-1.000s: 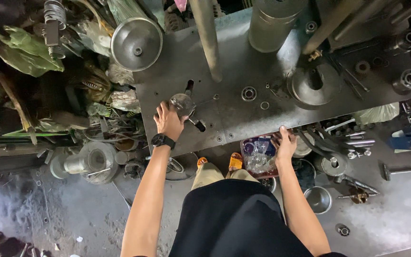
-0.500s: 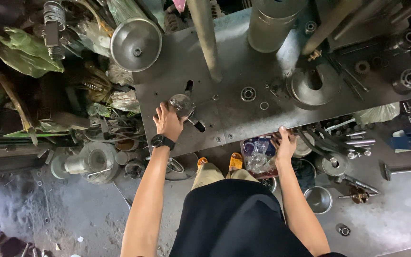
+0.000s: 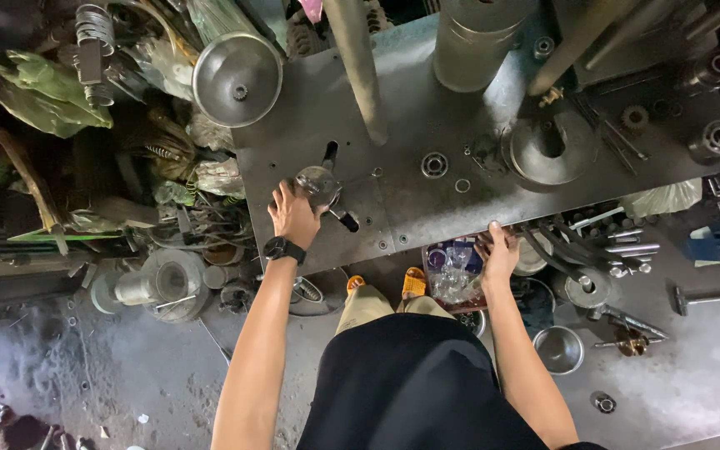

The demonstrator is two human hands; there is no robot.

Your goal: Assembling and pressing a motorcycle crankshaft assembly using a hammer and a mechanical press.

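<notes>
My left hand [image 3: 295, 215], with a black watch on the wrist, grips a round shiny metal part with a dark handle [image 3: 320, 183] lying on the grey steel worktable [image 3: 427, 125]. My right hand [image 3: 497, 248] rests at the table's near edge, fingers curled over it, just above a clear plastic bag of small parts [image 3: 452, 271]. A bearing ring [image 3: 434, 164] and a small washer [image 3: 462, 185] lie on the table between my hands. I stand close to the table in a black shirt.
A thick metal column [image 3: 358, 67] and a large cylinder [image 3: 477, 42] rise from the table. A dished metal disc [image 3: 237, 78] sits at the left corner, a round flange [image 3: 547, 152] to the right. Scrap parts, springs, rods and a steel bowl [image 3: 558, 348] litter the floor.
</notes>
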